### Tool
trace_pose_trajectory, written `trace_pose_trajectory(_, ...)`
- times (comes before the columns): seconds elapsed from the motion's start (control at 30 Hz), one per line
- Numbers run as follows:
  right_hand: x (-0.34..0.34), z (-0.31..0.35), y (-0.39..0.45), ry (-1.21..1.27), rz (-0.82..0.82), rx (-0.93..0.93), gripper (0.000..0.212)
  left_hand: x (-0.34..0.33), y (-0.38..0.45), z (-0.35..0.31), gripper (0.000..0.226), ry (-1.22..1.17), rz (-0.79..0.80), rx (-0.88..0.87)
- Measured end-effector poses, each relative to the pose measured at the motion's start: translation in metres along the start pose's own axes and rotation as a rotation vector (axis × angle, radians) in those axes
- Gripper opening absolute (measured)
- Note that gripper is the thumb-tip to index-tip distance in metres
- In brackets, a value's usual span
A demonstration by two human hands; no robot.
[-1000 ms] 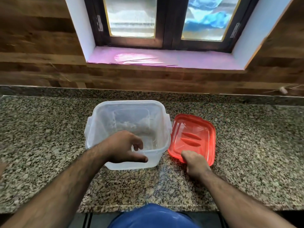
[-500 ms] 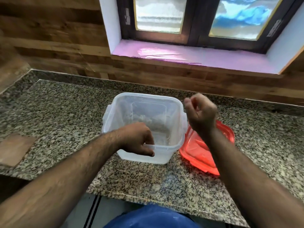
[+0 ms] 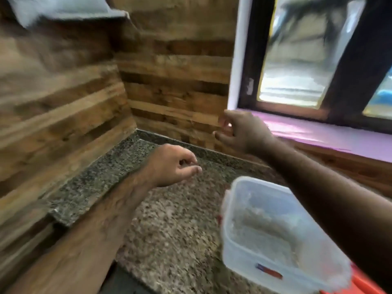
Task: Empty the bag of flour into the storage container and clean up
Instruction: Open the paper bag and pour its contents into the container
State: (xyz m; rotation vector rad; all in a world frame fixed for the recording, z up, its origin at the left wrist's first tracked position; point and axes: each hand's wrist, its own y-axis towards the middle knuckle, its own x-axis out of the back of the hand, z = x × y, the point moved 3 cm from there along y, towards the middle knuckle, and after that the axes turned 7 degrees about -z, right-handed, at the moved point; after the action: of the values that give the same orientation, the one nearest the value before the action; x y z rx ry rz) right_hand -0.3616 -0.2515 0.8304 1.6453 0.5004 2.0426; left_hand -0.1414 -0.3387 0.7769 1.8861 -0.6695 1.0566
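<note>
The clear plastic storage container stands open on the granite counter at the lower right, blurred. A strip of its red lid shows at the bottom right corner. My left hand hovers over the counter left of the container, fingers loosely curled, holding nothing. My right hand is raised higher, in front of the wooden wall near the window sill, fingers apart and empty. No flour bag is clearly in view.
Wooden plank walls meet in a corner at the back left. A window with a pink sill sits at the right. A blurred pale thing rests on a shelf at the top left.
The view has swung left toward the wall corner. My left hand has let go of the container rim and both hands have lifted up and to the left, away from container and lid.
</note>
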Motion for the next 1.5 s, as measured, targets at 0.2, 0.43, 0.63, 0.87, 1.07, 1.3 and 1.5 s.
trace_pose_trajectory(0.2,-0.038,0.089,0.169,-0.056,0.061,0.055,0.052,0.157,0.045,0.141,0.045,-0.025,-0.384,0.272)
trace_pose_trajectory(0.43,-0.037,0.194,0.378,-0.075,-0.054,0.051,0.037,0.327,0.104,0.264,0.055,-0.041,-0.74,0.392)
trace_pose_trajectory(0.63,-0.027,0.262,0.529,-0.158,-0.194,0.109,0.054,0.438,0.145,0.336,0.084,0.025,-1.113,0.409)
trace_pose_trajectory(0.87,-0.03,0.307,0.656,-0.023,-0.18,0.088,0.064,0.487,0.191,0.377,0.06,-0.128,-0.992,0.421)
trace_pose_trajectory(1.07,-0.037,0.314,0.699,-0.046,-0.118,0.104,0.041,0.506,0.213,0.356,0.056,0.367,-0.892,0.403)
trace_pose_trajectory(1.3,-0.052,0.307,0.694,0.337,-0.366,-0.013,0.026,0.509,0.222,0.336,0.049,0.506,-0.828,0.422)
trace_pose_trajectory(1.5,-0.037,0.299,0.664,0.603,-0.522,-0.172,0.017,0.505,0.216,0.293,0.035,0.435,-0.908,0.339)
